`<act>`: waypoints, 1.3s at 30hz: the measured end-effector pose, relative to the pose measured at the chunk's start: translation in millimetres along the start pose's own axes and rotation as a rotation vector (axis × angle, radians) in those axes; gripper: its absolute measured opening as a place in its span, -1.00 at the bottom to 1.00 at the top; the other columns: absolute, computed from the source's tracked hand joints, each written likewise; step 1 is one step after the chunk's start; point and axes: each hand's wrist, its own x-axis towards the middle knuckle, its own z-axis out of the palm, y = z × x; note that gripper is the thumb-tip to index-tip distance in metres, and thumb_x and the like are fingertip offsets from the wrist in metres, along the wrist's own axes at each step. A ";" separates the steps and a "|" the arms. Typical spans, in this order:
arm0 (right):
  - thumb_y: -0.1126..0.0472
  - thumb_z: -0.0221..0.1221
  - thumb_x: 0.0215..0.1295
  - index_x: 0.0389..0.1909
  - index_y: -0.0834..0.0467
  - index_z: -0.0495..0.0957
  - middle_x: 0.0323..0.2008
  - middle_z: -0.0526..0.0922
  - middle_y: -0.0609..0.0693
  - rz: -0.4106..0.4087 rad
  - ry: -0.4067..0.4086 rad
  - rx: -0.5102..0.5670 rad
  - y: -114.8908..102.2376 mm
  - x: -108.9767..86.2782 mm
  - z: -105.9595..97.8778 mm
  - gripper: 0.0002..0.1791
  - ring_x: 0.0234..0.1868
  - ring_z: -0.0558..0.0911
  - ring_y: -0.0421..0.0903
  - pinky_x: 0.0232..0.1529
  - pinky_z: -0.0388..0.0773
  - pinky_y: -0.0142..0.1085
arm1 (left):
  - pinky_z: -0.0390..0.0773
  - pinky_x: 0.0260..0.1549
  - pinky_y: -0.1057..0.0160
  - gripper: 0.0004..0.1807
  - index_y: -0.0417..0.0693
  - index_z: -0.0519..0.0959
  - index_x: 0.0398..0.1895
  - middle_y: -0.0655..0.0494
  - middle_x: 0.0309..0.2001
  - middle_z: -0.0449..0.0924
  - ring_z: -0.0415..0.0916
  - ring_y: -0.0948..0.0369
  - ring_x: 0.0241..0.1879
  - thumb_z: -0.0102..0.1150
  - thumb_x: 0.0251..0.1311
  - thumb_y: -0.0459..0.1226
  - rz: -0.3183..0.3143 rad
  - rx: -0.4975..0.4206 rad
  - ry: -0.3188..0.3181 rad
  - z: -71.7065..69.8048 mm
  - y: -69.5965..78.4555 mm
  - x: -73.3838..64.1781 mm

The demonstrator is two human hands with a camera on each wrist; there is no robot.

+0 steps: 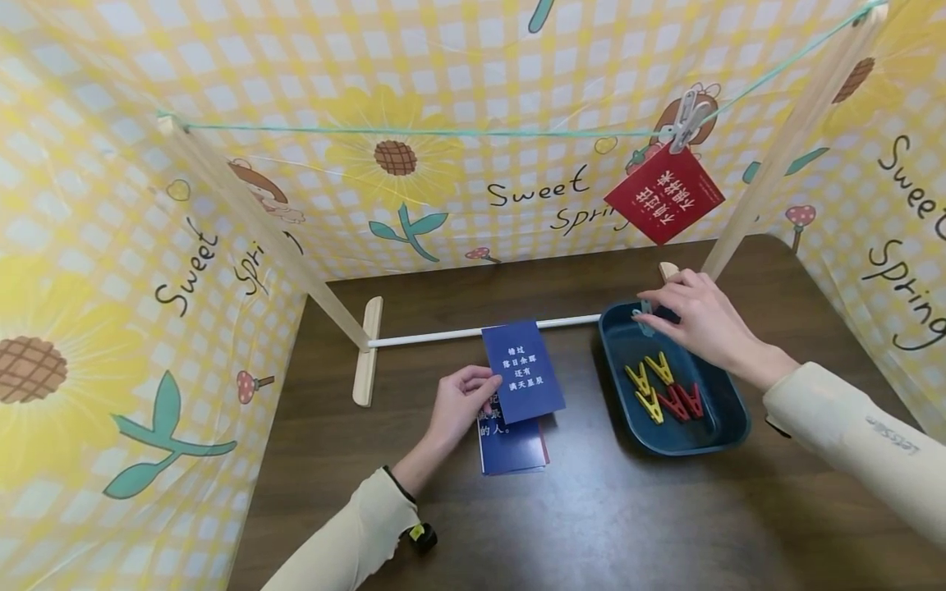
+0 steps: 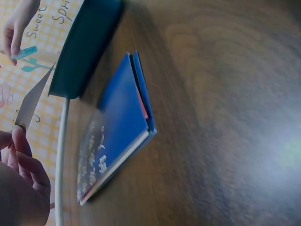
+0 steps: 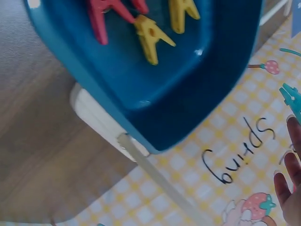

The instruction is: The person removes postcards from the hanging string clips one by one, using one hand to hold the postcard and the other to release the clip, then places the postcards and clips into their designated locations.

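Observation:
My left hand (image 1: 463,400) pinches a blue card (image 1: 523,373) with white writing by its left edge, lifted over a stack of cards (image 1: 512,451) on the table. Above the back of a dark teal tray (image 1: 727,439), my right hand (image 1: 702,316) holds a teal clothespin (image 1: 646,318) between thumb and fingers; that clothespin (image 3: 292,100) also shows at the edge of the right wrist view. Inside the tray lie several yellow clothespins (image 1: 637,379) and red clothespins (image 1: 691,400). A red card (image 1: 665,195) hangs from the green string (image 1: 414,130), clipped by a white clothespin (image 1: 689,123).
Two wooden posts (image 1: 266,234) carry the string, with a white rod (image 1: 436,336) running between their feet low down. The left post's wooden foot (image 1: 367,353) stands on the brown table (image 1: 591,525). Yellow checked cloth (image 1: 458,74) surrounds the back and sides.

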 end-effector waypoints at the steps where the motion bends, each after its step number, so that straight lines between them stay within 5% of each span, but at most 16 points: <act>1: -0.29 0.13 0.42 -0.04 0.23 0.76 -0.32 0.77 0.10 0.008 -0.015 -0.008 1.7 -1.1 2.3 -0.35 -0.17 0.48 0.05 -0.16 0.38 -0.05 | 0.41 -0.64 0.43 -0.81 -0.40 0.67 -0.12 -0.19 -0.33 0.77 0.48 0.24 -0.69 0.35 0.33 -0.40 -0.002 0.009 0.003 -1.3 -1.9 -0.3; 7: 0.16 0.55 0.11 -0.08 0.26 0.76 -0.31 0.77 0.13 0.047 -0.077 -0.035 9.4 -3.6 17.7 -0.62 -0.18 0.49 0.06 -0.17 0.44 -0.01 | 0.46 -0.62 0.40 -0.82 -0.42 0.66 -0.13 -0.18 -0.35 0.77 0.49 0.23 -0.69 0.33 0.34 -0.41 -0.029 0.039 0.001 -7.4 -11.8 -4.0; 25: 0.17 0.51 0.20 -0.13 0.31 0.76 -0.30 0.77 0.14 0.100 -0.227 0.008 20.2 2.2 48.8 -0.67 -0.25 0.48 0.03 -0.29 0.41 -0.16 | 0.44 -0.59 0.44 -0.83 -0.39 0.66 -0.15 -0.10 -0.45 0.74 0.44 0.27 -0.69 0.37 0.31 -0.39 -0.101 0.081 -0.033 -7.6 -36.4 -17.8; 32: 0.13 0.44 0.31 -0.05 0.31 0.75 -0.24 0.78 0.16 0.240 -0.395 0.022 17.4 5.8 51.9 -0.66 -0.19 0.51 0.06 -0.25 0.51 -0.13 | 0.45 -0.61 0.44 -0.83 -0.41 0.66 -0.17 -0.20 -0.40 0.75 0.46 0.29 -0.71 0.35 0.32 -0.40 -0.096 0.120 -0.036 -11.0 -42.1 -21.5; 39: 0.13 0.41 0.34 -0.07 0.32 0.74 -0.32 0.77 0.14 0.306 -0.453 0.045 19.6 9.4 52.5 -0.67 -0.20 0.52 0.08 -0.27 0.53 -0.10 | 0.42 -0.60 0.44 -0.81 -0.39 0.68 -0.19 -0.09 -0.52 0.71 0.46 0.30 -0.71 0.36 0.32 -0.35 -0.081 0.184 -0.049 -13.6 -41.0 -23.8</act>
